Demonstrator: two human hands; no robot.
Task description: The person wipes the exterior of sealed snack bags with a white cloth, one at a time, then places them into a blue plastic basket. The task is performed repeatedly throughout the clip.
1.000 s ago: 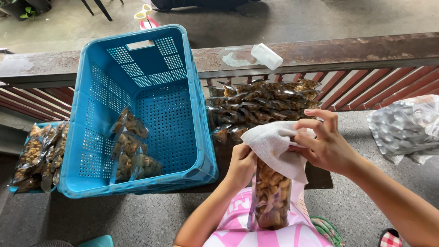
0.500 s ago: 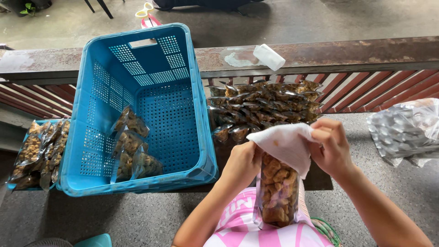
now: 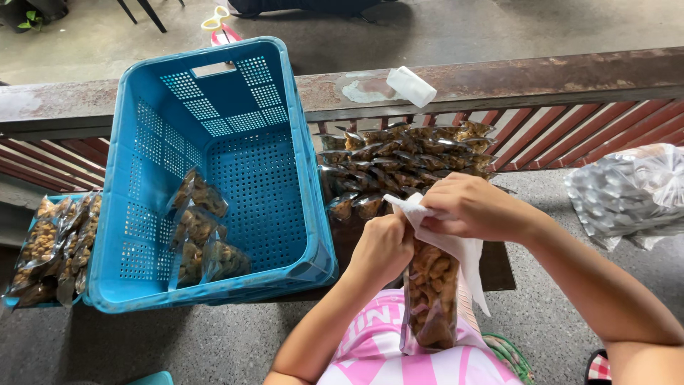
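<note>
A clear snack bag (image 3: 431,299) full of brown fried pieces stands upright over my lap. My left hand (image 3: 381,246) grips its upper left edge. My right hand (image 3: 474,208) presses a white cloth (image 3: 467,260) against the bag's top, and the cloth hangs down the bag's right side. Just beyond my hands lies a pile of filled snack bags (image 3: 402,167) on a dark board. To the left a blue plastic crate (image 3: 149,128) holds several filled bags (image 3: 199,235) at its near corner.
Another blue tray of snack bags (image 3: 53,246) sits at the far left. A rusty metal rail (image 3: 541,78) crosses the back, with a small white block (image 3: 411,86) on it. A clear plastic sack (image 3: 630,192) lies at right. Yellow-handled scissors (image 3: 217,21) lie beyond the crate.
The cloth, first bunched over the bag's top, has been drawn down its right side. My right hand has shifted left over the bag's mouth, closer to my left hand.
</note>
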